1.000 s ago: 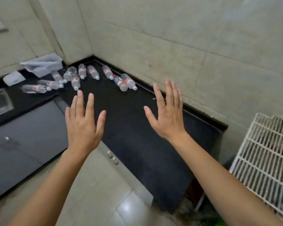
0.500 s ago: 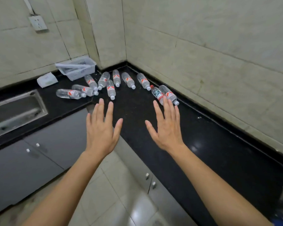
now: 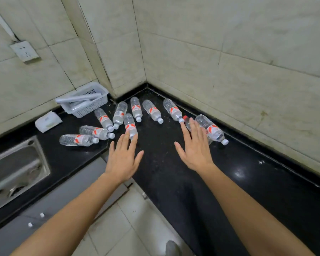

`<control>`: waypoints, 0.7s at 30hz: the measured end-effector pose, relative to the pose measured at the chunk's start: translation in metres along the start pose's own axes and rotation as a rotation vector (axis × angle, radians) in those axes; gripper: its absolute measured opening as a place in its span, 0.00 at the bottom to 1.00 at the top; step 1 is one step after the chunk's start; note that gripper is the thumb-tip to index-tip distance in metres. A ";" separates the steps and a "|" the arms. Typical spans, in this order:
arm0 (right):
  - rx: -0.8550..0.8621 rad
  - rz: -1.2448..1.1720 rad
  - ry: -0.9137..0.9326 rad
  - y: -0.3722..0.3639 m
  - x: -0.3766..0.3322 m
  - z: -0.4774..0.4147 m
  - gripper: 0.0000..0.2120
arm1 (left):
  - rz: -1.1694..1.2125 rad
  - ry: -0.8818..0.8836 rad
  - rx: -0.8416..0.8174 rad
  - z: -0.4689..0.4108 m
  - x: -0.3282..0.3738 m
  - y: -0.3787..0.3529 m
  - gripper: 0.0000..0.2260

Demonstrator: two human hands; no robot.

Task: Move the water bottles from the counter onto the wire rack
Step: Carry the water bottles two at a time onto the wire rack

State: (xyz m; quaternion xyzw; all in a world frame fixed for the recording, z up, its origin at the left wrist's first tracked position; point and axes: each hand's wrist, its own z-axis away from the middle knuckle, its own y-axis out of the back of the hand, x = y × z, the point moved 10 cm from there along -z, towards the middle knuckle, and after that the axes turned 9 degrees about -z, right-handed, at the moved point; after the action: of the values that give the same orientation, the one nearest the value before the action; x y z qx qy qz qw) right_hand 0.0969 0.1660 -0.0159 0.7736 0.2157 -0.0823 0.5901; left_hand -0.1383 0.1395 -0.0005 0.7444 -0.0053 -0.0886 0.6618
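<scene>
Several clear water bottles with red-and-white labels lie on their sides in the corner of the black counter [image 3: 248, 182]. My left hand [image 3: 123, 157] is stretched out flat, fingers straight, its fingertips in front of the cap end of one bottle [image 3: 129, 124]. My right hand [image 3: 196, 148] is also flat and holds nothing; its fingertips cover part of a red-capped bottle [image 3: 186, 120], beside another bottle [image 3: 211, 129] near the right wall. The wire rack is out of view.
A white plastic basket [image 3: 87, 100] stands at the back left, with a white tissue pack [image 3: 47, 121] beside it. A steel sink [image 3: 15, 170] is set into the counter at left. Grey cabinet doors [image 3: 50, 202] and a tiled floor lie below.
The view has swung left, away from the wire rack and toward the corner. Both flat hands have come forward, up to the bottles.
</scene>
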 end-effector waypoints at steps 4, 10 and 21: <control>-0.153 0.027 -0.040 -0.054 0.004 -0.037 0.36 | -0.021 0.042 -0.108 -0.039 -0.041 -0.037 0.30; -0.261 0.025 -0.125 -0.112 0.008 -0.098 0.36 | -0.081 -0.068 -0.191 -0.111 -0.077 -0.087 0.29; -0.412 -0.020 -0.459 -0.226 0.019 -0.229 0.37 | -0.405 -0.674 -0.425 -0.246 -0.094 -0.217 0.40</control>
State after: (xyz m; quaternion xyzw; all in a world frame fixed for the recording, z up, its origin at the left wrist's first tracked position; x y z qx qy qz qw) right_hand -0.0128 0.4347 -0.1550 0.5966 0.0965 -0.2154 0.7671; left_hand -0.2205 0.4205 -0.1759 0.5072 -0.0565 -0.4534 0.7308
